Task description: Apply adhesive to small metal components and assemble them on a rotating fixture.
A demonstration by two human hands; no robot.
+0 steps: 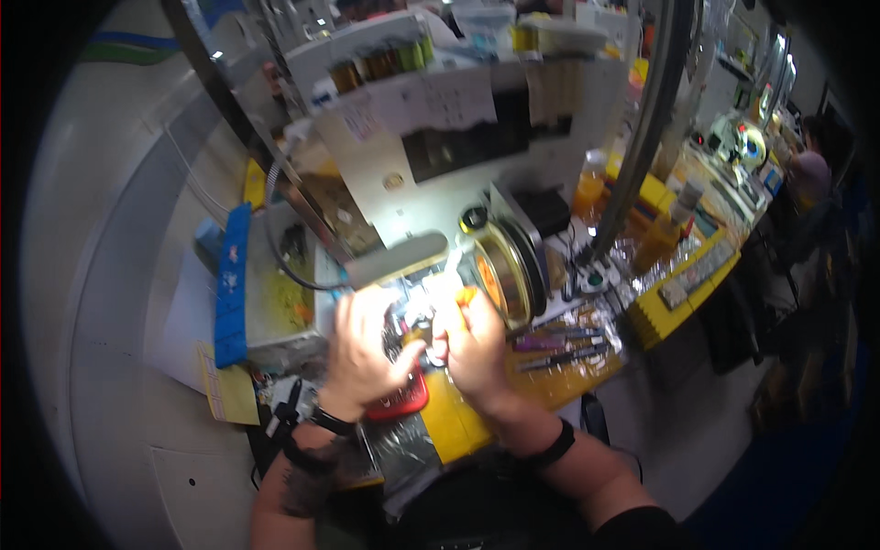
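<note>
Under a bright lamp glare, my right hand (472, 344) is closed around a slim orange-handled tool (466, 296); its kind does not show. A whitish piece (453, 264) stands up just beyond these fingers. My left hand (360, 353) is beside it, back up, with its thumb stretched toward the right hand. Glare and blur wash out the left fingertips, so I cannot see whether they grip anything. A small dark part (417, 332) lies between the hands by the left thumb. Below the left palm sits a red tray (403, 400), partly covered by the hand.
Right of my hands stands a round gold-rimmed drum (502, 275). Slim hand tools (559, 353) lie on the bench beyond my right wrist. At left is a bin (284, 316) with a blue strip (233, 284). Orange-filled bottles (589, 188) stand back right. A person (810, 165) sits far right.
</note>
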